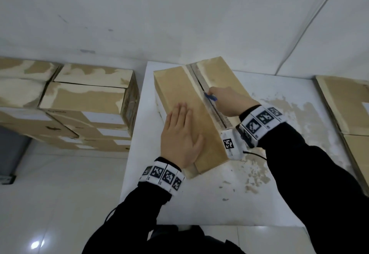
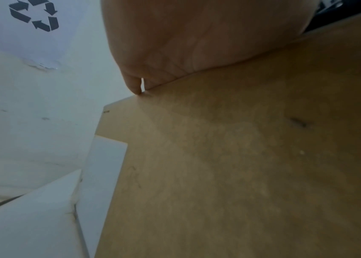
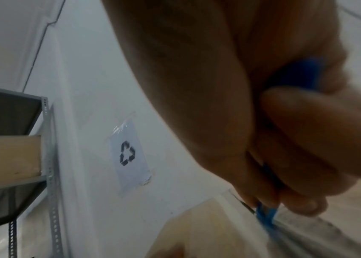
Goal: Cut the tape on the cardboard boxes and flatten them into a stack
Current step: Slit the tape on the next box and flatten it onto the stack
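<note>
I have the cardboard box (image 1: 191, 114) lying long-side toward me on the white table (image 1: 199, 203), a little left of the table's middle and running away toward the wall. My left hand (image 1: 180, 134) lies flat on the near left flap, fingers straight and together, pressing down and holding nothing; the left wrist view shows the palm (image 2: 197, 34) resting directly on brown cardboard. My right hand (image 1: 227, 102) is curled round a blue cutter (image 1: 210, 97), and its tip sits in the taped centre seam (image 1: 207, 102) about halfway along the box; in the right wrist view the fingers (image 3: 307, 131) are wrapped tight on the blue handle (image 3: 265, 216), though that picture is blurred. Beyond the tip the seam shows a dark gap; nearer me the strip of tape lies along the seam to the box's end. To my left, off the table, sealed boxes (image 1: 83, 102) are piled close against the table's edge, just beside the working box. On the table's right edge lies flat cardboard (image 1: 347, 104), well apart from my hands. A recycling sign (image 3: 128, 155) is stuck on the wall ahead, and a metal shelf (image 3: 47, 139) stands further left.
</note>
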### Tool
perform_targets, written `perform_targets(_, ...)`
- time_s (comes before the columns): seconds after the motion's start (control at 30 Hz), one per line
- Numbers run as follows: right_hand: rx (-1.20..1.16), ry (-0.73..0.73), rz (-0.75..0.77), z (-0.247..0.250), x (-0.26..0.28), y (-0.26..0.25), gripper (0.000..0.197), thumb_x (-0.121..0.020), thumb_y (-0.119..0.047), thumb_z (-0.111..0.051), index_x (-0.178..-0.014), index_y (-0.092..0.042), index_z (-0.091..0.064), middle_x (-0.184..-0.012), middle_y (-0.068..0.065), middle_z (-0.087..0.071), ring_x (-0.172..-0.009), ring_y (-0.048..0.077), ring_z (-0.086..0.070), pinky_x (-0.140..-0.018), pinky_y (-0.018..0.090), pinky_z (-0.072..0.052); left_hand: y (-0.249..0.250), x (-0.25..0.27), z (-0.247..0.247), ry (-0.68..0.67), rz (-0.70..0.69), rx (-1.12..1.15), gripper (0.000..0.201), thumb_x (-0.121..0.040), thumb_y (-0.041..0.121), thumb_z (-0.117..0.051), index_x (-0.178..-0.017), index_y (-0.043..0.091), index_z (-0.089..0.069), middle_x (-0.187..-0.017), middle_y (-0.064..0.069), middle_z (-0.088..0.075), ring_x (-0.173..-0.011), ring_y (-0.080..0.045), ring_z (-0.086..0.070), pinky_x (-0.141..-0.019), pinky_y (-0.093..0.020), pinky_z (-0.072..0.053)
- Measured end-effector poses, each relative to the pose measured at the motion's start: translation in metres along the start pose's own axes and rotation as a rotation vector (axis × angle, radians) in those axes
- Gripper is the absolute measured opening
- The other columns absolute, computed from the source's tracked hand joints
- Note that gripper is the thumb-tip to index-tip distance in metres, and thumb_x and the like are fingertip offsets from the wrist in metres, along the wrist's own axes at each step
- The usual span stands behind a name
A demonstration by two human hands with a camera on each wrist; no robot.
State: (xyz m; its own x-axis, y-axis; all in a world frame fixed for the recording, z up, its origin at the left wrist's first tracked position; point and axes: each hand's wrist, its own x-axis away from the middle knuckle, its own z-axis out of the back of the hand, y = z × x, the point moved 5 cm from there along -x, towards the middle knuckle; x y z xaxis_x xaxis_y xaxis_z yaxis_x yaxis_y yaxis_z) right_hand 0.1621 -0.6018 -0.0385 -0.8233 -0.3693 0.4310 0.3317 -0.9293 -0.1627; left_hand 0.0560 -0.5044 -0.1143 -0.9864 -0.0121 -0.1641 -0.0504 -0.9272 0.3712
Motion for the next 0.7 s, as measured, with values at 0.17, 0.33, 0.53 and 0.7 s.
perform_targets(0.17, 0.0, -0.026, 0.001, -0.002, 0.014, 0.01, 0.039, -0.096, -0.001, -0.033, -0.132, -0.013, -0.045, -0.123, 0.018, -0.051, -0.091, 0.029, -0.053, -0.07, 0.03, -0.04, 0.001, 0.0, 0.001, -0.05, 0.011, -0.053, 0.083, -0.083, 0.056, -0.015, -0.151, 0.008, -0.022, -0.159, -0.01, -0.011, -0.148, -0.022, -0.004, -0.118, -0.031, 0.005)
perform_targets(0.33, -0.109, -0.106, -0.02, -0.03, 0.087, 0.049, 0.04, -0.095, -0.001, -0.037, -0.128, -0.02, -0.051, -0.09, 0.004, -0.055, -0.06, 0.012, -0.043, -0.048, 0.021, -0.029, 0.003, -0.001, 0.003, -0.073, 0.027, -0.087, 0.084, -0.079, 0.055, -0.013, -0.15, 0.01, -0.021, -0.16, -0.007, -0.01, -0.148, -0.02, -0.002, -0.118, -0.034, 0.003)
perform_targets(0.53, -0.392, 0.045, -0.062, -0.078, 0.162, 0.078, 0.038, -0.102, -0.013, -0.034, -0.137, -0.028, -0.041, -0.059, 0.002, -0.044, -0.042, 0.012, -0.032, -0.041, 0.02, -0.025, 0.007, -0.004, 0.008, -0.17, 0.025, -0.254, 0.073, -0.085, 0.05, -0.018, -0.148, 0.014, -0.022, -0.158, -0.01, -0.015, -0.147, -0.025, -0.007, -0.113, -0.057, -0.004)
perform_targets(0.7, -0.493, 0.199, -0.085, -0.095, 0.173, 0.073, 0.043, -0.102, -0.011, -0.035, -0.142, -0.025, -0.036, -0.06, -0.004, -0.038, -0.046, 0.007, -0.03, -0.043, 0.02, -0.029, 0.045, -0.013, 0.008, -0.209, -0.647, -0.175, 0.048, -0.087, 0.029, -0.032, -0.121, 0.006, -0.057, -0.124, -0.015, -0.056, -0.117, -0.031, -0.047, -0.103, -0.05, -0.031)
